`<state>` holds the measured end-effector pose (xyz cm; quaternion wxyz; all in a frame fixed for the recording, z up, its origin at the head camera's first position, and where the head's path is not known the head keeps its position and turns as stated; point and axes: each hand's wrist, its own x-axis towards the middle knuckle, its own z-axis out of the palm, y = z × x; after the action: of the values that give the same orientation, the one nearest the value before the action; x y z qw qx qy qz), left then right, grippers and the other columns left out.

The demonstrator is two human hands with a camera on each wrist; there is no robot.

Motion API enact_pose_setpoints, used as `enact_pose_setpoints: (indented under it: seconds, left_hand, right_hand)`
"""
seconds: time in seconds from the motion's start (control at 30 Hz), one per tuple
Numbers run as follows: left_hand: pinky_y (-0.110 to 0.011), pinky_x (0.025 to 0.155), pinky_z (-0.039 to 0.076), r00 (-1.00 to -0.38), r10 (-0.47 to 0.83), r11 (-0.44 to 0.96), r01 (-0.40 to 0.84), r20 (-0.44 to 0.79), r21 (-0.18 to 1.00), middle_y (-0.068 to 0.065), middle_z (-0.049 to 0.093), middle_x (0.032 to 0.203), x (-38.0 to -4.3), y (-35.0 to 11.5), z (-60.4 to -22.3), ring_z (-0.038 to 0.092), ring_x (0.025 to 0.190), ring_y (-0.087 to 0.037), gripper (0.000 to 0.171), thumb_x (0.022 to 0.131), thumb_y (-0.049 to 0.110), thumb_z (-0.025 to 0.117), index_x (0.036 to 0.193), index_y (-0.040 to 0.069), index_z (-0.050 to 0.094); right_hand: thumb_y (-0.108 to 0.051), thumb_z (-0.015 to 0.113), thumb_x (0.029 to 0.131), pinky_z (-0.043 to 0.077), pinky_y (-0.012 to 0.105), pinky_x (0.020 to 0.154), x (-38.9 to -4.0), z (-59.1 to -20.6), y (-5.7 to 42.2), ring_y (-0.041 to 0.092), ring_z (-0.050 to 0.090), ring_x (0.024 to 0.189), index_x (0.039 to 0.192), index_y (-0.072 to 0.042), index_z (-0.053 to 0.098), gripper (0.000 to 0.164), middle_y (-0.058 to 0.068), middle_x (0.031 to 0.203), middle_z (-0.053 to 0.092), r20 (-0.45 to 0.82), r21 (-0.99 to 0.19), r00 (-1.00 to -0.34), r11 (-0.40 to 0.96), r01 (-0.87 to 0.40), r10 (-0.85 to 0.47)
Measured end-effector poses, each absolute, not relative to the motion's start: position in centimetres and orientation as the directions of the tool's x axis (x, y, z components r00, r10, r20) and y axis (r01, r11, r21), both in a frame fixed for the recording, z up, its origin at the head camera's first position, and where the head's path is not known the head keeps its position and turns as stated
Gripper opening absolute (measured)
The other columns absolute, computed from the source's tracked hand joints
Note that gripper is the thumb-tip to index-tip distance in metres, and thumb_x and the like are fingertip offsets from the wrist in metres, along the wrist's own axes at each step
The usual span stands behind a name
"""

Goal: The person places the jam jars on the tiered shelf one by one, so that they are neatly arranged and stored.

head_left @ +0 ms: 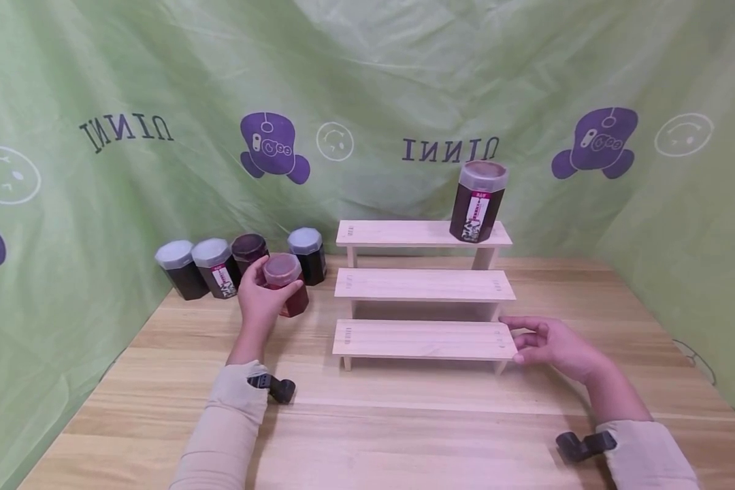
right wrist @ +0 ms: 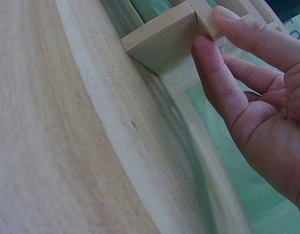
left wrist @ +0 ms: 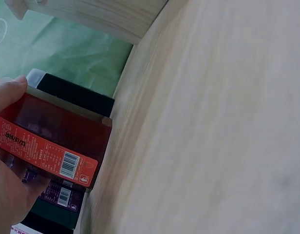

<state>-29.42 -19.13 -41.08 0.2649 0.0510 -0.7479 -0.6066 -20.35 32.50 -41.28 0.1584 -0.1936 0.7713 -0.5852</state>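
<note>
My left hand (head_left: 260,303) grips an octagonal jar with a red body (head_left: 294,299) and a pale translucent lid, thumb on one side and fingers on the other. An orange-red label with a barcode shows on this jar (left wrist: 62,141) in the left wrist view; whether its base touches the table I cannot tell. My right hand (head_left: 557,350) holds the right end of the lowest board of a three-step wooden stand (head_left: 425,340), thumb and a finger at its corner. One dark jar (head_left: 474,211) with a white and pink label stands at the right of the top step.
Left of the stand, several dark octagonal jars (head_left: 186,279) stand along the back of the wooden table (head_left: 367,435). Another dark jar (head_left: 312,265) is between the red one and the stand. A green printed curtain (head_left: 373,61) hangs behind and at both sides.
</note>
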Motion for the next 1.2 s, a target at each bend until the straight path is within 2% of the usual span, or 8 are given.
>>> enact_pose_setpoints:
  seconds: [0.4,0.73,1.2]
  left_hand:
    - [-0.039,0.1,0.046,-0.862,-0.379,0.257,0.25,0.335,0.933,-0.015,0.061,0.123,-28.8,-18.6,-41.0,0.057,0.113,-0.026,0.08,0.062,0.009,0.092,0.133,0.005,0.054]
    - [-0.04,0.101,0.045,-0.861,-0.377,0.275,0.247,0.341,0.929,-0.014,0.061,0.123,-28.3,-18.4,-40.3,0.057,0.113,-0.026,0.082,0.061,0.01,0.093,0.133,0.004,0.056]
    - [-0.04,0.097,0.048,-0.854,-0.378,0.271,0.267,0.358,0.925,-0.015,0.061,0.124,-27.7,-17.9,-38.7,0.058,0.11,-0.025,0.082,0.062,0.008,0.092,0.135,0.006,0.055]
  right_hand:
    - [0.004,0.07,0.082,0.056,0.03,0.083,-20.2,-41.1,32.5,0.02,0.066,0.099,0.14,0.019,0.029,0.072,0.018,0.117,0.062,-0.012,-0.967,-0.873,0.227,-0.114,-0.487]
    - [0.003,0.07,0.083,0.056,0.03,0.082,-20.3,-41.2,32.5,0.02,0.066,0.098,0.141,0.018,0.031,0.071,0.021,0.117,0.062,-0.027,-0.961,-0.878,0.255,-0.109,-0.477]
    - [0.005,0.07,0.083,0.056,0.03,0.082,-20.4,-41.3,32.6,0.019,0.066,0.098,0.14,0.019,0.029,0.071,0.019,0.114,0.064,-0.005,-0.961,-0.872,0.243,-0.131,-0.49]
